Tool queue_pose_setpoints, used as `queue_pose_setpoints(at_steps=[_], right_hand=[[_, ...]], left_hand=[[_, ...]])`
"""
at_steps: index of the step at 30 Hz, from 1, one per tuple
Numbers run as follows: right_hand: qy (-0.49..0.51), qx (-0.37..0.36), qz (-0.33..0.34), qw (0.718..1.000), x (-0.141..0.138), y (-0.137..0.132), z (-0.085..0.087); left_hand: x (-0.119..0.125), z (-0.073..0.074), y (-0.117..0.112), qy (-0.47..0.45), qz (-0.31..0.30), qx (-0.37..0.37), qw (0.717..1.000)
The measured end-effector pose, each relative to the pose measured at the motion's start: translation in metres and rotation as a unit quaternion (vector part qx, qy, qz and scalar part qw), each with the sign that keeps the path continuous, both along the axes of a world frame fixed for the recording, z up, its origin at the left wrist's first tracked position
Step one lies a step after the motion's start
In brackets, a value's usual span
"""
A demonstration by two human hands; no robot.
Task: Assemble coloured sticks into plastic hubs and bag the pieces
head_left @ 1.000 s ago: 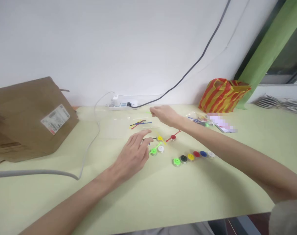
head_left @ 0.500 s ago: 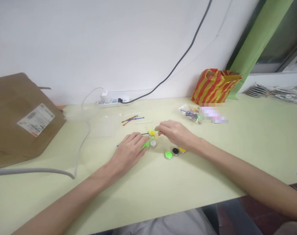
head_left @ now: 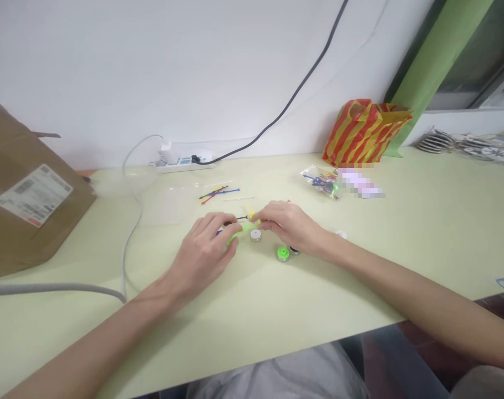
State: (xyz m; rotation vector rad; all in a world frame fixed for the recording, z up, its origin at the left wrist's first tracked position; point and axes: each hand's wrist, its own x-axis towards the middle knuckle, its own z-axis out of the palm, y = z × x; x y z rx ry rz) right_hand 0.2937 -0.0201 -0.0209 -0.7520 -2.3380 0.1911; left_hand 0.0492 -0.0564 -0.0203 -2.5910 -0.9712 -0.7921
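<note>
My left hand [head_left: 212,244] has its thumb and fingers closed around a bright green plastic piece [head_left: 235,235]. Opposite it, my right hand [head_left: 291,224] pinches at the green piece's far end, where fingertips hide part of it. Just past the right fingertips lies a yellow plastic piece [head_left: 250,212], partly covered. A thin black piece [head_left: 241,218] lies between the hands. Below the fingers sits a small round white-topped part [head_left: 255,235]. Near my right wrist stands a round green-topped part [head_left: 283,254], with a black-topped one [head_left: 294,251] half hidden beside it.
Thin coloured sticks [head_left: 218,193] lie behind my left hand, beside a clear plastic bag [head_left: 168,202]. A packet of parts [head_left: 321,182] and a striped bag [head_left: 366,133] are at the back right. A cardboard box [head_left: 35,194], grey cable [head_left: 129,244] and power strip [head_left: 185,162] occupy the left.
My right hand has come left and nearer my left hand, bringing the green pieces together. It now covers more of the yellow piece. The camera view has shifted slightly.
</note>
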Motion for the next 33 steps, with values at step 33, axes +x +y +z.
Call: queue_pose_setpoints(at_steps=[33], right_hand=[[-0.06,-0.07,0.065,0.994,0.027,0.008,0.006]], left_hand=[[0.0,-0.009,0.017,-0.006,-0.053,-0.007,0.999]])
